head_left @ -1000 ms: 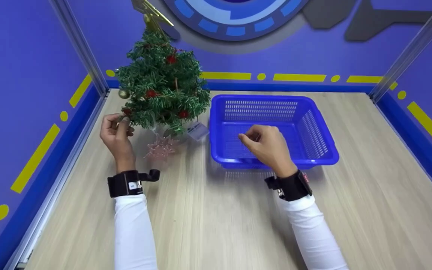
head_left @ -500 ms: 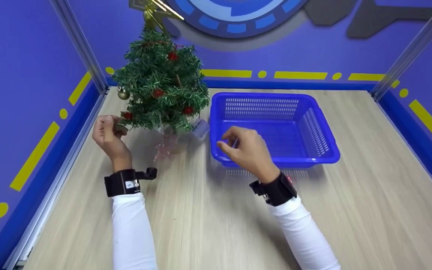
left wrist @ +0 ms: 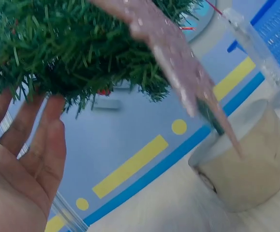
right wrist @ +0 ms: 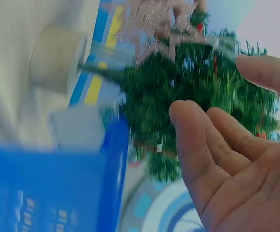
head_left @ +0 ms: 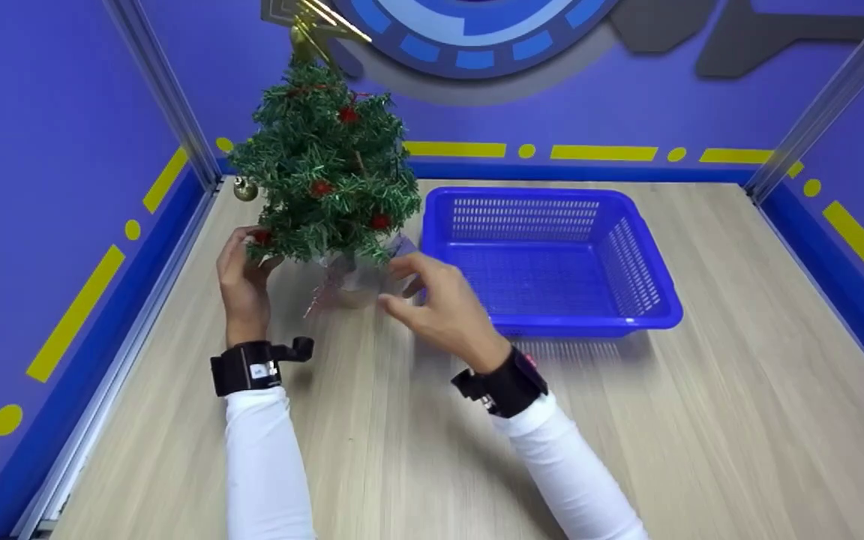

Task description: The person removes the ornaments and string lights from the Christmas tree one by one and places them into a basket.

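A small green Christmas tree (head_left: pixel 327 165) stands left of centre, its pale round base (left wrist: pixel 251 159) on the table. My left hand (head_left: pixel 244 277) is at the lower left branches, its fingertips reaching up to their underside. A pink glittery star-shaped ornament (left wrist: pixel 171 53) hangs from the tree, nearly edge-on in the head view. Near the lower right branches is my right hand (head_left: pixel 443 307), thumb and fingers apart with nothing between them. In the right wrist view its fingers (right wrist: pixel 190 130) overlap the greenery.
A blue plastic basket (head_left: pixel 559 322) stands right of the tree, behind my right hand. A clear tag (head_left: pixel 400 246) hangs between tree and basket. One gold ball (head_left: pixel 245 189) hangs at the tree's left. Blue walls (head_left: pixel 589 105) enclose the table (head_left: pixel 372 465).
My right hand has moved left from over the basket to the tree. My left hand shifted left, then back right against the branches. The tree turned slightly and the pink ornament swung edge-on.
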Demonstrator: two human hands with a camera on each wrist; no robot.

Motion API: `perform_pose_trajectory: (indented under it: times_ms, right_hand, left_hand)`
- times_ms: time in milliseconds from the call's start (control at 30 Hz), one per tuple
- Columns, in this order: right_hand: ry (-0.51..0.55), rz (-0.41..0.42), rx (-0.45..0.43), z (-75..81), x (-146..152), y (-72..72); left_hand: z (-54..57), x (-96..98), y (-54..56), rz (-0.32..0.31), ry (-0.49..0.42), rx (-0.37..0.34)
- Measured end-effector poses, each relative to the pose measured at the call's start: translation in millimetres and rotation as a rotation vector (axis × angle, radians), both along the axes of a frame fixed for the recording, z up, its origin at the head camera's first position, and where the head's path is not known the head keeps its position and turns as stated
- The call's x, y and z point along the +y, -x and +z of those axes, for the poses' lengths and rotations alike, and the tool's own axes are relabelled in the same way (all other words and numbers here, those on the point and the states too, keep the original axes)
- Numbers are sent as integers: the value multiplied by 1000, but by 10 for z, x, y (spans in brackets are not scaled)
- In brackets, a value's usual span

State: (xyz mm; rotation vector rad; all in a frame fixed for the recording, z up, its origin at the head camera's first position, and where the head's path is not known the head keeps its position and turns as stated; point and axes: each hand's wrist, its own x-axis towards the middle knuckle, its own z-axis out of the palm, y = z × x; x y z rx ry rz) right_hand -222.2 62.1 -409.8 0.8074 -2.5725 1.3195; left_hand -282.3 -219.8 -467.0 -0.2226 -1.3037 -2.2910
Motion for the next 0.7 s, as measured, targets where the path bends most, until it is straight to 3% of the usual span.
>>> perform_pose_trajectory:
  times_ms: [233, 367, 467, 567, 633, 700]
  right_hand:
    - [35, 24, -192, -239, -360, 17]
    - [75, 36, -235, -409, -539, -20]
    - [48, 41, -219, -496, -642, -69]
    - [36, 36, -173, -523, -699, -105]
    - [44, 16, -143, -523, -705, -116]
    - [58, 2, -124, -512, -694, -111]
  left_hand:
    - [-53, -26, 25, -83, -44, 55]
    - [-113, -63, 10, -78, -84, 25]
    - [-229, -100, -19, -10, -100, -145]
    - [-350, -112, -38, 6, 66, -441]
    - [-416, -82, -22, -99, 233, -541]
    - [-467, -30, -11, -245, 303, -541]
